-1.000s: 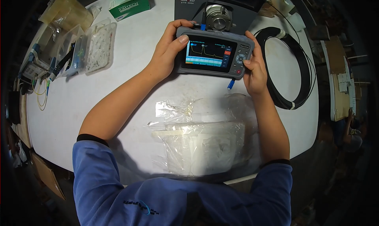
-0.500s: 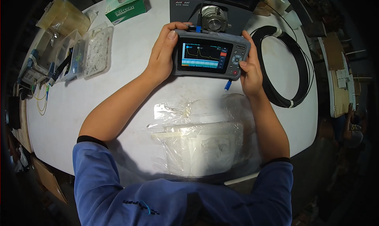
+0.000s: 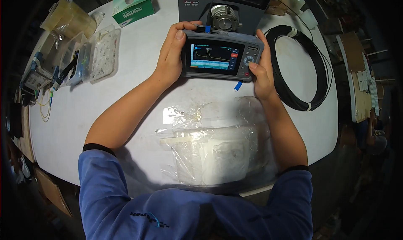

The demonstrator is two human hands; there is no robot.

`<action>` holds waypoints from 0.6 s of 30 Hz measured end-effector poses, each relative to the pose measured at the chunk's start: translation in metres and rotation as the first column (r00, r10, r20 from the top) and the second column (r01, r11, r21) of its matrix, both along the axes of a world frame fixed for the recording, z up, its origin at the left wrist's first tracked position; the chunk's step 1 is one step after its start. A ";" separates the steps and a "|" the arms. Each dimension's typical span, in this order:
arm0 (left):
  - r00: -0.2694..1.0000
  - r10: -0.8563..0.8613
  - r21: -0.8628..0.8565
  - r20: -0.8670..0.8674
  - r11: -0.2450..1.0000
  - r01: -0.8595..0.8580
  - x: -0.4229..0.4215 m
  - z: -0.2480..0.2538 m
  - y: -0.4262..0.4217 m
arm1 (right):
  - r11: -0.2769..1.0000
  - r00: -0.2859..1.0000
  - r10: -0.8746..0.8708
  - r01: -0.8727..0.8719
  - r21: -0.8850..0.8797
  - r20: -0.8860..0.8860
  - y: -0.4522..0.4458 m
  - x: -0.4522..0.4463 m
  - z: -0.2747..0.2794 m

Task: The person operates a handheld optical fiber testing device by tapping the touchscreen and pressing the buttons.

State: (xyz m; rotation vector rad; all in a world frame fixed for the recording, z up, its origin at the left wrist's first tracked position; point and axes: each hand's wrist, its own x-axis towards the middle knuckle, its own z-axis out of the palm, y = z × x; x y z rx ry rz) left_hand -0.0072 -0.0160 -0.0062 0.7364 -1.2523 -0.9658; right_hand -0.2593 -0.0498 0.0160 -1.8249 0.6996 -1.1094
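Note:
Both hands hold a grey handheld OTDR tester (image 3: 218,74), its lit screen facing me with a peaked trace and a table below it. My left hand (image 3: 170,57) is wrapped round its left end, fingers over the top edge. The right end rests in my right hand (image 3: 264,74), whose thumb lies on the round keypad (image 3: 248,60). A blue connector (image 3: 208,29) with a black cable sits in the tester's top edge. Below its lower right edge hangs a small blue cap (image 3: 238,86).
Behind the tester stands a dark ETN 3000 machine (image 3: 193,15). A coil of black cable (image 3: 275,63) lies at the right. Clear plastic bags (image 3: 189,156) lie in front of me. A Kimtech box (image 3: 133,9) and plastic trays (image 3: 103,55) stand at the left.
The tester and both hands have shifted slightly left. My right thumb has moved from the keypad's right edge further onto it. The trace looks much the same.

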 end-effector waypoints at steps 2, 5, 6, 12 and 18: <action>1.000 0.022 0.009 0.006 1.000 -0.022 0.000 0.000 0.000 | 1.000 0.999 -0.008 0.007 0.024 0.032 0.002 0.002 -0.002; 0.998 0.056 0.014 0.037 0.998 -0.057 -0.002 0.001 0.003 | 0.999 0.999 -0.026 0.025 0.033 0.036 0.005 0.001 -0.002; 0.995 0.076 0.004 0.070 0.997 -0.077 -0.003 0.001 0.004 | 0.999 0.999 -0.023 0.022 0.030 0.036 0.007 0.000 -0.001; 0.988 0.127 -0.054 0.088 0.991 -0.123 -0.008 0.005 0.009 | 0.997 0.997 -0.072 0.072 0.010 0.008 0.013 -0.001 -0.003; 0.983 0.145 -0.081 0.110 0.987 -0.136 -0.007 0.006 0.012 | 0.996 0.995 -0.087 0.087 -0.006 0.051 0.018 0.002 0.000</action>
